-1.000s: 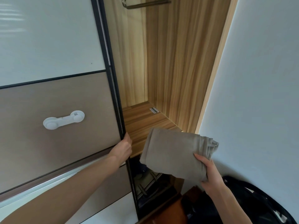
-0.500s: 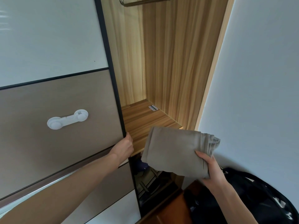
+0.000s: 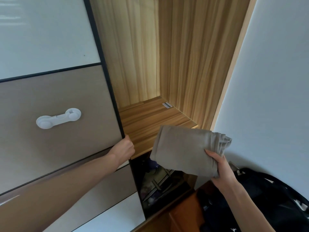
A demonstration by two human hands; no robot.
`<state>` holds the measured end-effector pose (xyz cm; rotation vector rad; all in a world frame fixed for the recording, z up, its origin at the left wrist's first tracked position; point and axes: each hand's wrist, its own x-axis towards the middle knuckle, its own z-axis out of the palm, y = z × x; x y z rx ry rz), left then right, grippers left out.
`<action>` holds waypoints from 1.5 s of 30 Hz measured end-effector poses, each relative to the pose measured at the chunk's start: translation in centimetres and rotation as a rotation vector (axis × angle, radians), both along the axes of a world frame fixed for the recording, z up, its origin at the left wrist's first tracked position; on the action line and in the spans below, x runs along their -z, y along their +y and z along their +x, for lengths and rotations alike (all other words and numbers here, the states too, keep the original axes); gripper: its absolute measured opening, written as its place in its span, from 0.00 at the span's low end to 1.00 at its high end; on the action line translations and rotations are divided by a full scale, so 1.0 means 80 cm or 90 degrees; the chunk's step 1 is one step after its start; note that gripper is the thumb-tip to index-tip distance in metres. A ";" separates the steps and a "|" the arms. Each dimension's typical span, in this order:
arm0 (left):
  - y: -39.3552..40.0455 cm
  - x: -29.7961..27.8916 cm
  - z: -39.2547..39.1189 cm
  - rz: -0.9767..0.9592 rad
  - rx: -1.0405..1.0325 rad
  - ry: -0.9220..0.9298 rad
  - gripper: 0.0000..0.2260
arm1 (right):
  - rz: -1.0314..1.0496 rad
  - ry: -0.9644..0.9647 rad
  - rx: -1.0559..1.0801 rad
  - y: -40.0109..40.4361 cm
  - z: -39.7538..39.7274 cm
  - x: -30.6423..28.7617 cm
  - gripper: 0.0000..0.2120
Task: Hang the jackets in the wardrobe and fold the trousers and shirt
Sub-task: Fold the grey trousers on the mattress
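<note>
While the left hand (image 3: 124, 149) grips the dark edge of the sliding wardrobe door (image 3: 55, 114) at centre frame, its fingers curled round that edge and mostly hidden behind it, we see the right hand (image 3: 220, 168) at lower right holding a folded beige garment (image 3: 187, 151); the thumb lies on top of the fabric and the fingers pass beneath it, so that the bundle is pinched at its right end, where the stacked folds show; whether this garment is the trousers or the shirt we cannot tell. The garment hangs in the air just in front of the wooden shelf (image 3: 150, 118) of the open wardrobe compartment, overlapping the shelf's front edge in the picture but not resting on it. A small white label (image 3: 167, 105) lies at the back right of the shelf. On the door's brown panel, at middle left, sits a white plastic child-safety latch (image 3: 58, 118). Below the shelf a dark compartment (image 3: 160, 185) holds indistinct items; a black bag (image 3: 270, 201) fills the lower right corner, against the pale wall (image 3: 275, 81).
</note>
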<state>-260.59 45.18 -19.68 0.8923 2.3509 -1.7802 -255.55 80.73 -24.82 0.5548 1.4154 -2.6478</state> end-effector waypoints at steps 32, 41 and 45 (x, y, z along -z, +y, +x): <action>-0.230 0.017 0.156 -0.026 -0.111 0.031 0.16 | 0.011 -0.027 -0.163 -0.165 -0.013 0.024 0.34; -0.255 0.016 0.181 -0.043 -0.136 0.058 0.18 | 0.000 0.010 -0.192 -0.197 -0.018 0.009 0.33; -0.249 0.005 0.184 0.013 -0.222 0.061 0.19 | -0.005 0.023 -0.205 -0.208 -0.019 0.004 0.33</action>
